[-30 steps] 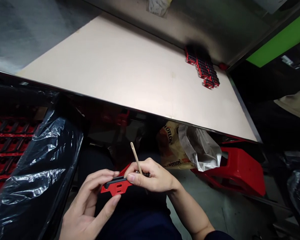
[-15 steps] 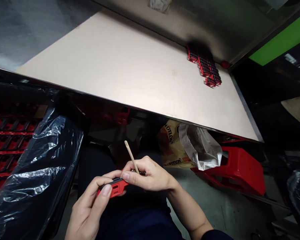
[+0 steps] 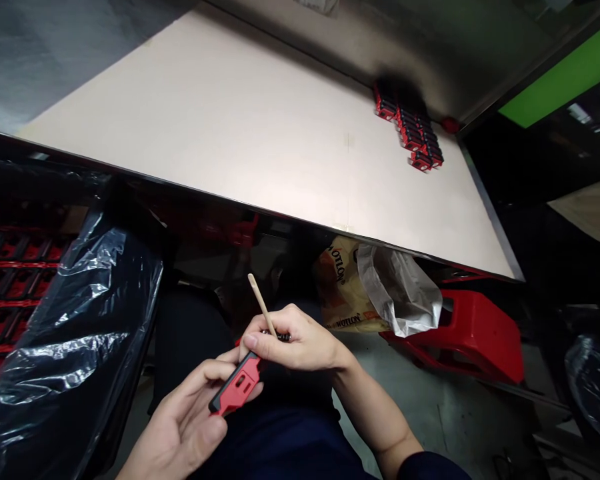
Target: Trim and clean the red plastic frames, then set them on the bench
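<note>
A red plastic housing with a black edge (image 3: 237, 387) is held tilted above my lap, its lower end towards my left hand (image 3: 187, 407). The left fingers curl behind the housing and cradle it, while the left thumb is lifted off its face. My right hand (image 3: 290, 340) pinches the upper end of the housing between thumb and forefinger. A thin wooden stick (image 3: 260, 300) juts up out of the same right hand. By the stick's base, a small dark coiled piece (image 3: 283, 337) shows at the right fingers; what it is I cannot make out.
A pale-topped table (image 3: 230, 133) stretches ahead, with several red and black housings (image 3: 413, 137) grouped at its far right. Left stands a box lined with black plastic (image 3: 80, 333), holding rows of red and black parts (image 3: 13, 283). A printed bag (image 3: 347, 287) and red stool (image 3: 475, 333) are right.
The housing has turned from nearly level to steeply tilted, its left end swinging down. My left thumb has come off it and the left hand has opened somewhat. The right hand keeps the stick.
</note>
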The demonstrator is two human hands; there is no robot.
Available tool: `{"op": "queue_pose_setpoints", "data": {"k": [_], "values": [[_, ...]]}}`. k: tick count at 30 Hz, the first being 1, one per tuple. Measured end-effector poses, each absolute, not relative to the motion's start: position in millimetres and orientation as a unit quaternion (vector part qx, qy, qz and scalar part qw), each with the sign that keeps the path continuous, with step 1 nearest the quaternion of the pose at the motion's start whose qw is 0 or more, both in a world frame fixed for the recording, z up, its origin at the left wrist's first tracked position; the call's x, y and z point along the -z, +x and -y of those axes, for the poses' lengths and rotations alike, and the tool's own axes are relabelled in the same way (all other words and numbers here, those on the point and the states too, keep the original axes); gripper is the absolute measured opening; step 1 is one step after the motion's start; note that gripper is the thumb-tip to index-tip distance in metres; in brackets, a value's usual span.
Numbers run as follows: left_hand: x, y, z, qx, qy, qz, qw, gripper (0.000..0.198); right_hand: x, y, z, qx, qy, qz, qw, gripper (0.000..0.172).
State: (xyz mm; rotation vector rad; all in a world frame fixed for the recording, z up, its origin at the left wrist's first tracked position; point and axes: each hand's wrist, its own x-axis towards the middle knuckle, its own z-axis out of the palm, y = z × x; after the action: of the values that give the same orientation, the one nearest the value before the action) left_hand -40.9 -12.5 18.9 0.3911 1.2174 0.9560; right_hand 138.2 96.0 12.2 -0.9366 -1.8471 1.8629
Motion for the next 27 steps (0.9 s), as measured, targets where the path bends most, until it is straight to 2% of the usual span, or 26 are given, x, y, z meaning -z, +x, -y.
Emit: {"op": "queue_pose_setpoints", "data": {"k": [4, 7, 11, 15, 19, 27], "values": [[-11.9, -40.2, 11.7, -0.441, 0.176, -0.530, 0.703, 0.070, -14.8, 135.6, -94.5, -0.669, -0.339, 0.623, 0.222, 0.039], [-11.6, -38.3, 10.2, -0.457, 0.175, -0.537, 0.688, 0.081, -19.5, 139.8, -92.7, -0.578, -0.379, 0.654, 0.306, 0.053], [-13.2, -36.3, 10.1, -0.470, 0.187, -0.550, 0.664, 0.082, -26.6, 152.6, -82.4, -0.469, -0.423, 0.645, 0.431, 0.060], [-15.8, -33.4, 10.1, -0.488, 0.216, -0.564, 0.630, 0.071, -32.7, 158.9, -65.6, -0.440, -0.389, 0.620, 0.519, 0.051], [-18.4, -30.9, 10.5, -0.497, 0.245, -0.575, 0.601, 0.063, -36.3, 154.8, -53.5, -0.418, -0.328, 0.667, 0.522, 0.039], [-18.2, -31.9, 12.0, -0.488, 0.275, -0.587, 0.584, 0.058, -39.3, 151.2, -47.2, -0.343, -0.285, 0.749, 0.491, 0.031]]}}
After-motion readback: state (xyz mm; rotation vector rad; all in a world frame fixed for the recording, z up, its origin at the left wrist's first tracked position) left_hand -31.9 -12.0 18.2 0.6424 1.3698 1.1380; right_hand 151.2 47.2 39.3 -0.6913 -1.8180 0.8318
